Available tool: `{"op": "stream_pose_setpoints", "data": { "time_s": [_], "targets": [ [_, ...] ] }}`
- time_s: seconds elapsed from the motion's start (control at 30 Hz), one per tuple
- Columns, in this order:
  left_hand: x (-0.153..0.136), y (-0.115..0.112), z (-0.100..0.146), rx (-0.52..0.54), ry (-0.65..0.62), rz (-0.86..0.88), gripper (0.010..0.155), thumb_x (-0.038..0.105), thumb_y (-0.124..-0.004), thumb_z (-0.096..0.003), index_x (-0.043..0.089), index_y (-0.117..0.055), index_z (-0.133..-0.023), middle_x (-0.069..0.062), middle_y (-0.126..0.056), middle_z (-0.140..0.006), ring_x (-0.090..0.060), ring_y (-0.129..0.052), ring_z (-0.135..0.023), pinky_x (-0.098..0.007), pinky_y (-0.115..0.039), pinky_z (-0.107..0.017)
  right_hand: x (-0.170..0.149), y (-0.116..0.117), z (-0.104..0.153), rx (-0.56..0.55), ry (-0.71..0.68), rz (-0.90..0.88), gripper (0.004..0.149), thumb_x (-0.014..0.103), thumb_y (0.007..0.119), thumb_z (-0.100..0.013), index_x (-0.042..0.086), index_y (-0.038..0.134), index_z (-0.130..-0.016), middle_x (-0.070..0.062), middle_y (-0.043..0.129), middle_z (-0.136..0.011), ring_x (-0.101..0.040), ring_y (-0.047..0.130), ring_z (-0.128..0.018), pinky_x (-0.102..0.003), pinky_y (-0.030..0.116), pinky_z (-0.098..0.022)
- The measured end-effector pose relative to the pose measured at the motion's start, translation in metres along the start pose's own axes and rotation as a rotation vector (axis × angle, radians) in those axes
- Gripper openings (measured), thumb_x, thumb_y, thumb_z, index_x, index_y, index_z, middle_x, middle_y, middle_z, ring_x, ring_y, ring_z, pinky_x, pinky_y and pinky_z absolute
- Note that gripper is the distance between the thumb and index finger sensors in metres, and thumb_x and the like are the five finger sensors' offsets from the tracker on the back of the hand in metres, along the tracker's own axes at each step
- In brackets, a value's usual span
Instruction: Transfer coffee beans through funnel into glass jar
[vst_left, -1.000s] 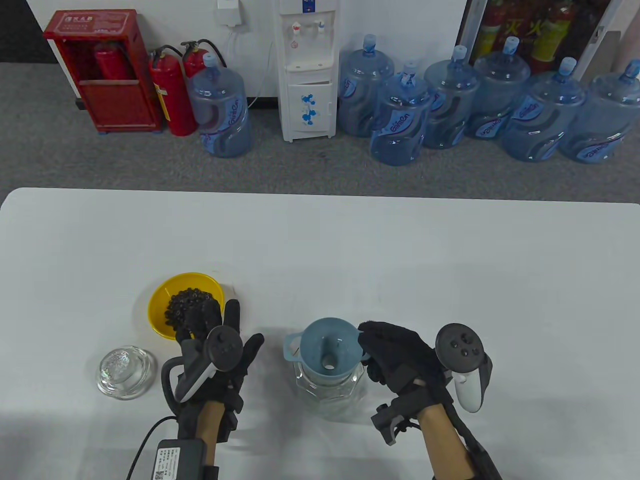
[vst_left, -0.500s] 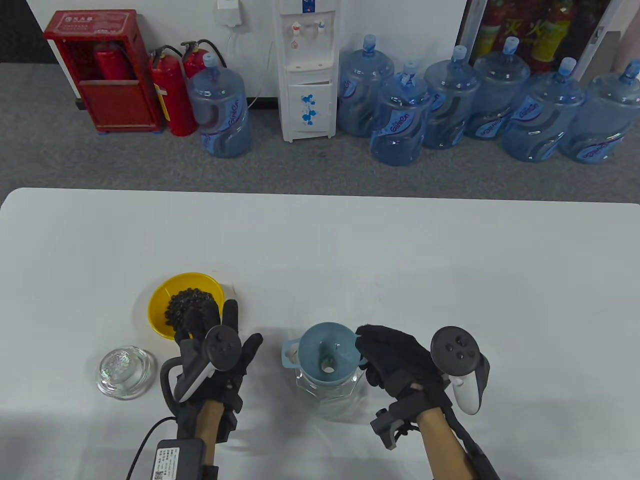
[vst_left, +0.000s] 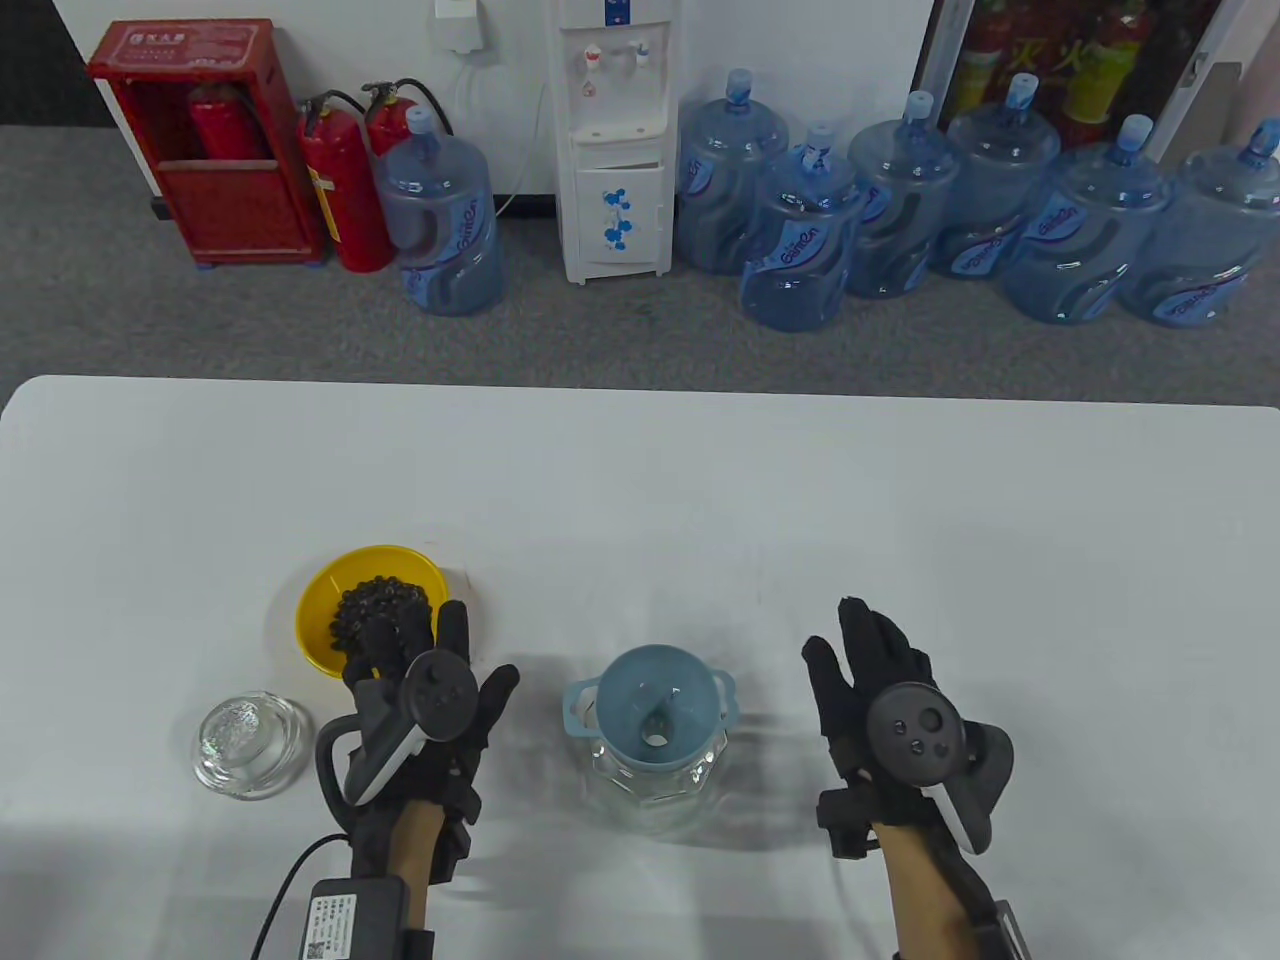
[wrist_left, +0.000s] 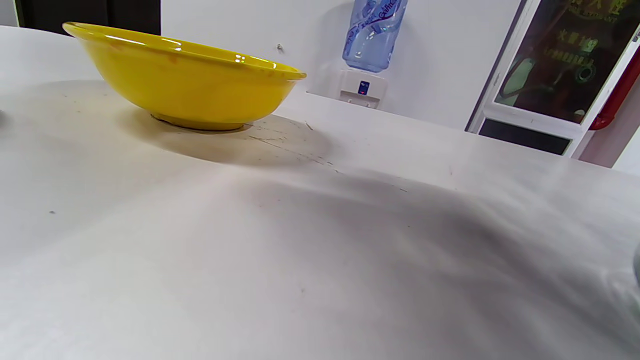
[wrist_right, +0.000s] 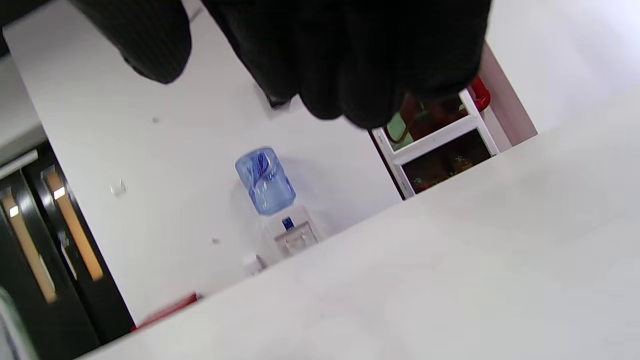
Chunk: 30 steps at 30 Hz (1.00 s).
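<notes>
So, worktop (vst_left: 640, 470) first: white, everything clustered near the front edge. Glass jar (vst_left: 655, 785) stands near centre with the blue funnel (vst_left: 650, 705) seated in its mouth, upright, spout hole visible and no beans in it. Yellow bowl (vst_left: 345, 600) sits left and a bit farther back, heaped with coffee beans (vst_left: 375, 610). Glass lid (vst_left: 248, 745) lies at the near left, apart from the jar.

Change: half a second back the right hand (vst_left: 880, 690) was on the funnel's right rim; now it is off it, well right of the jar, fingers spread flat, holding nothing. Funnel stayed put without support, so placement looks done.

Left hand (vst_left: 420, 680) has barely moved: fingers extended, overlapping the bowl's near-right rim from above, nothing gripped. Whether it touches the bowl I can't tell; the left wrist view shows the bowl just ahead with no fingers in view.

Likely next: pick up the bowl and pour. Risk is the light funnel tipping if beans hit one side.
</notes>
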<state>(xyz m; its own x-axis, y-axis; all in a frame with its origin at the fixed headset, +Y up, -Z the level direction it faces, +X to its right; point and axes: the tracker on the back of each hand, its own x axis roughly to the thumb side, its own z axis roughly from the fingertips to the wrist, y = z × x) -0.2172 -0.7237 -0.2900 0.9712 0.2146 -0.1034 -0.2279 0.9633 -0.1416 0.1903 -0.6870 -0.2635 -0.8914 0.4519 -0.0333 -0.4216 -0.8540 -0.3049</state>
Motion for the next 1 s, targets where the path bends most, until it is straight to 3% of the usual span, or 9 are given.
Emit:
{"op": "stream_pose_setpoints", "data": {
  "time_s": [0.1,0.23,0.5,0.77,0.9,1.0],
  "targets": [
    [-0.003,0.000,-0.001,-0.001,0.013,-0.001,0.082,0.070,-0.038,-0.0505,0.031,-0.014,-0.118,-0.012,-0.006,-0.123,-0.046,0.000,-0.108,-0.064,-0.017,-0.075,-0.007,0.008,-0.003,0.040,0.013,0.055,0.068,0.059,0.063,-0.066,0.021,0.054,-0.122,-0.015,0.049,-0.127,-0.043,0.054,-0.113,-0.065,0.052,-0.077],
    [-0.008,0.001,-0.002,-0.003,0.046,-0.017,0.081,0.069,-0.041,-0.0519,0.030,-0.015,-0.118,-0.012,-0.006,-0.123,-0.046,-0.001,-0.109,-0.064,-0.017,-0.075,-0.016,0.017,-0.006,0.126,0.039,0.148,0.071,0.060,0.060,-0.067,0.023,0.043,-0.125,-0.015,0.034,-0.130,-0.045,0.039,-0.116,-0.067,0.042,-0.078],
    [-0.025,0.023,-0.012,0.069,0.165,0.062,0.079,0.067,-0.046,-0.0547,0.028,-0.019,-0.118,-0.015,-0.013,-0.124,-0.048,-0.008,-0.110,-0.065,-0.022,-0.076,-0.023,0.017,-0.009,0.143,0.076,0.149,0.071,0.060,0.060,-0.067,0.024,0.040,-0.125,-0.016,0.031,-0.130,-0.047,0.035,-0.116,-0.068,0.039,-0.079],
    [-0.049,0.067,-0.052,0.059,0.365,-0.110,0.078,0.064,-0.052,-0.0553,0.028,-0.025,-0.118,-0.014,-0.025,-0.125,-0.048,-0.021,-0.114,-0.064,-0.034,-0.079,-0.024,0.015,-0.011,0.154,0.081,0.130,0.071,0.060,0.060,-0.067,0.025,0.040,-0.125,-0.015,0.031,-0.130,-0.047,0.036,-0.116,-0.068,0.039,-0.079],
    [-0.066,0.071,-0.068,0.027,0.468,-0.152,0.076,0.060,-0.060,-0.0553,0.029,-0.029,-0.118,-0.011,-0.037,-0.125,-0.046,-0.033,-0.116,-0.063,-0.041,-0.080,-0.024,0.013,-0.011,0.151,0.084,0.126,0.071,0.060,0.060,-0.067,0.025,0.040,-0.125,-0.015,0.031,-0.131,-0.047,0.036,-0.116,-0.069,0.039,-0.078],
    [-0.077,0.062,-0.080,-0.006,0.496,-0.137,0.075,0.058,-0.062,-0.0556,0.029,-0.032,-0.117,-0.009,-0.042,-0.125,-0.045,-0.038,-0.116,-0.062,-0.045,-0.080,-0.026,0.015,-0.013,0.169,0.084,0.124,0.071,0.060,0.061,-0.067,0.025,0.041,-0.125,-0.015,0.032,-0.131,-0.047,0.036,-0.116,-0.069,0.039,-0.078]
  ]
}}
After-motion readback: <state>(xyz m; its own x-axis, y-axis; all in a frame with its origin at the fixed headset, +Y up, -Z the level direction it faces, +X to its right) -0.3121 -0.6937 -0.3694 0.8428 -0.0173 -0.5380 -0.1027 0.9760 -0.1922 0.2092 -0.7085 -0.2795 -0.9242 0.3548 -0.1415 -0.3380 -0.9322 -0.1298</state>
